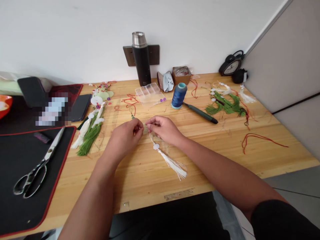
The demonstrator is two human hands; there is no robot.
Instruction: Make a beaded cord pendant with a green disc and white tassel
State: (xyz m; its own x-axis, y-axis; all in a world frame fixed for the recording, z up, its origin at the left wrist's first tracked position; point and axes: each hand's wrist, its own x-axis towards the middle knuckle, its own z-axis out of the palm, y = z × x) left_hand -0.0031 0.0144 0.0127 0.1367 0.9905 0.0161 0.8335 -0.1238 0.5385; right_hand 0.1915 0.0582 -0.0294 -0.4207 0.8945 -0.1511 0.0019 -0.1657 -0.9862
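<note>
My left hand [126, 135] is closed in a pinch above the middle of the wooden table. My right hand [165, 129] pinches close beside it, fingertips almost meeting the left ones. Between them is a tassel pendant, its pale middle piece [145, 130] mostly covered by the fingers. From under the right fingers a white cord runs down to a white flower-like bead [156, 146] and a white tassel [173, 164] lying on the wood. Beyond the left fingers, a thin cord loop with small green beads [132, 116] sticks out.
Behind the hands stand a blue thread spool [179, 96], a clear compartment box [147, 93] and a black thermos [141, 63]. A dark green pen-like tool [201, 113] lies to the right. Finished-looking tassels [91, 133] and large scissors [41, 166] are left; green tassels [227, 105] lie right.
</note>
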